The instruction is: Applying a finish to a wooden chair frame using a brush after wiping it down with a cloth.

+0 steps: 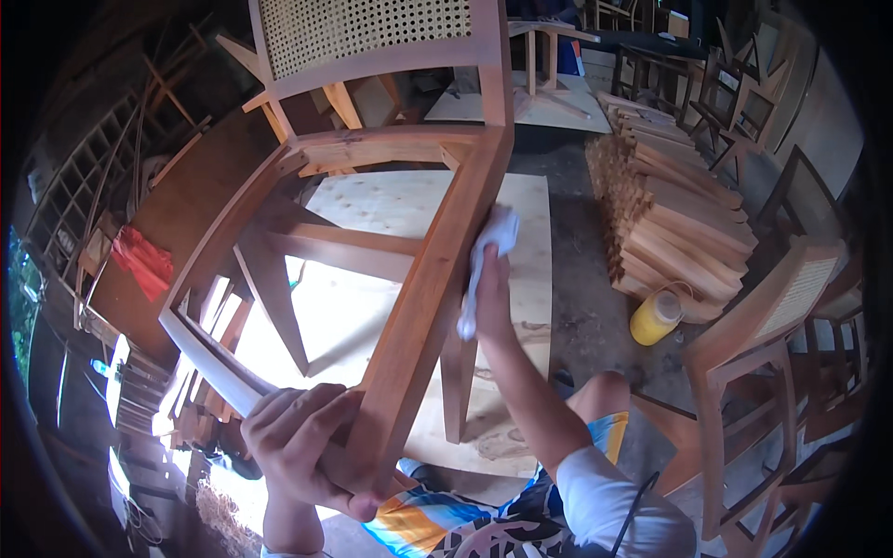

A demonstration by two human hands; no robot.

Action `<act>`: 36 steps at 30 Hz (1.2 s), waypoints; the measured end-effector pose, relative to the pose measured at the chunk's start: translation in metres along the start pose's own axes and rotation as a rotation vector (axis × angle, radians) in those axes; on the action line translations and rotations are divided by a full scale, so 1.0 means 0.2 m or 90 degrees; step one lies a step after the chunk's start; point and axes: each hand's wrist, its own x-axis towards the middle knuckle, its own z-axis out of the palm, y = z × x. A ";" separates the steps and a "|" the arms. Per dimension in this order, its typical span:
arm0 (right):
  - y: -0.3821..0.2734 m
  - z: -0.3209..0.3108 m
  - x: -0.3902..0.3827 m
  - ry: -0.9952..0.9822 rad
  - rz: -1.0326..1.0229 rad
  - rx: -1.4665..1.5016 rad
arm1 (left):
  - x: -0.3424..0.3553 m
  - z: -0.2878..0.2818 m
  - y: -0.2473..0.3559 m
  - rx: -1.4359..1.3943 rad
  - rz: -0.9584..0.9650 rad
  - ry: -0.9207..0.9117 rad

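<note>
A wooden chair frame [419, 307] with an open seat and a woven cane back panel [363, 33] stands tilted in front of me. My left hand [302, 442] is wrapped round the near front corner of its seat frame. On the right side rail, my right hand [493, 288] presses a white cloth [493, 244] against the outer face. The fingers of that hand are partly hidden behind the cloth. Below the chair lies a pale plywood board [521, 353], and a chair leg [456, 391] comes down over it.
A long stack of cut wooden pieces [684, 223] lies on the right, with a yellow container [656, 318] beside it. Another cane-backed chair [744, 372] stands at the near right. To the left, an orange-red cloth [141, 262] hangs over a brown board [200, 200].
</note>
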 end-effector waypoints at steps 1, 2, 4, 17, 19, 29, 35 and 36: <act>-0.07 0.05 -0.14 -0.048 -0.119 -0.037 | -0.01 0.02 0.00 0.015 -0.020 -0.005; -0.19 0.12 -0.26 -0.095 -0.232 -0.069 | -0.01 0.02 0.00 0.018 -0.019 -0.006; -0.30 0.11 -0.32 -0.121 -0.301 -0.192 | 0.00 0.03 0.01 0.043 -0.019 0.019; -0.30 0.10 -0.13 -0.039 -0.280 -0.166 | 0.01 0.05 0.06 0.074 -0.064 0.049; -0.22 0.05 0.01 -0.069 -0.253 -0.178 | -0.02 0.04 0.05 0.071 -0.063 0.071; -0.08 -0.03 0.19 -0.055 -0.109 -0.124 | -0.01 0.07 0.05 0.084 -0.071 0.046; -0.04 -0.06 0.18 -0.007 -0.053 0.004 | 0.00 0.07 0.03 0.063 -0.034 0.059; 0.05 -0.15 0.26 -0.016 0.024 0.046 | 0.00 0.08 0.04 0.059 -0.041 0.063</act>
